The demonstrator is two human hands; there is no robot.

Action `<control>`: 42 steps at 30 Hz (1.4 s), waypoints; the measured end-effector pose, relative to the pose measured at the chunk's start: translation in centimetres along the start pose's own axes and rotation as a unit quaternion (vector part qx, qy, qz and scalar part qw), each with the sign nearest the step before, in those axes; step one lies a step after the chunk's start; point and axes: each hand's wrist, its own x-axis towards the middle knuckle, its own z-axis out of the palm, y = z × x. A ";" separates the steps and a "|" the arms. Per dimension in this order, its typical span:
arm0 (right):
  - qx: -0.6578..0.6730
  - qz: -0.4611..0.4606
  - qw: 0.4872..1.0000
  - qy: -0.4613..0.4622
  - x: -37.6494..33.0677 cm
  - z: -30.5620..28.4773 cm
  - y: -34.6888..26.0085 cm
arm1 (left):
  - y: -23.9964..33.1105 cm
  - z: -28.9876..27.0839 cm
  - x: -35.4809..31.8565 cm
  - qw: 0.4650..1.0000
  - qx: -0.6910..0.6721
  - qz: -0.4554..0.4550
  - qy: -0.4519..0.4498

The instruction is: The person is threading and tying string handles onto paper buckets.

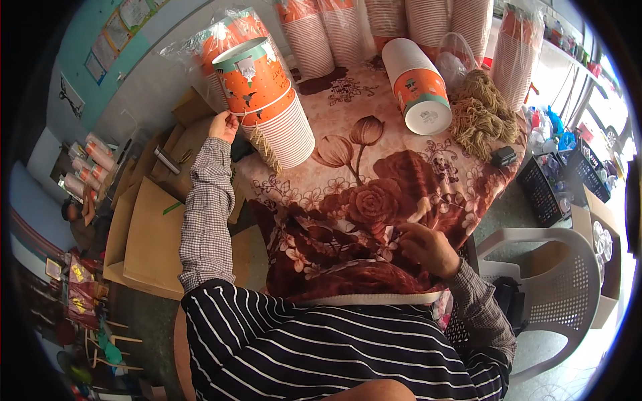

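Observation:
On the left of the table stands a stack of paper buckets (281, 127), tilted, its top bucket orange with a green band and printed figures. My left hand (224, 127) pinches at the stack's left side, just below the top bucket; what lies between the fingertips is too small to make out. A bundle of tan twine (265, 150) hangs down the stack's near side. My right hand (431, 248) is held over the near right of the flowered tablecloth (321, 200), fingers curled. A small white patch shows by its fingertips; whether it is held is unclear.
Another paper bucket (420, 93) lies on its side at the back right, beside a heap of twine (485, 113) and a small black object (503, 156). Wrapped bucket stacks (304, 40) line the back. Cardboard boxes (154, 234) stand left, a plastic chair (555, 287) right.

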 end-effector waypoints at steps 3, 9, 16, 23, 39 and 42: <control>0.038 0.035 0.999 -0.019 -0.7 0.6 1.9 | -1.0 -0.1 0.0 1.000 0.008 0.001 0.001; 0.056 0.074 0.995 -0.022 -1.6 1.5 5.1 | -2.4 -0.4 -0.2 1.000 0.019 0.006 0.009; 0.071 0.090 0.993 -0.020 -1.6 1.7 6.4 | -2.4 -0.5 -0.4 0.998 0.052 0.023 0.018; 0.041 0.116 0.992 -0.040 -1.6 1.9 6.7 | -2.2 -0.4 -0.6 0.989 0.117 0.078 0.039; 0.010 0.116 0.992 -0.039 -1.8 2.4 7.3 | 4.7 9.7 -3.1 0.680 0.455 0.572 0.051; -0.024 0.047 0.998 -0.029 -1.8 2.6 7.2 | 6.0 13.0 -4.5 0.616 0.557 0.556 -0.035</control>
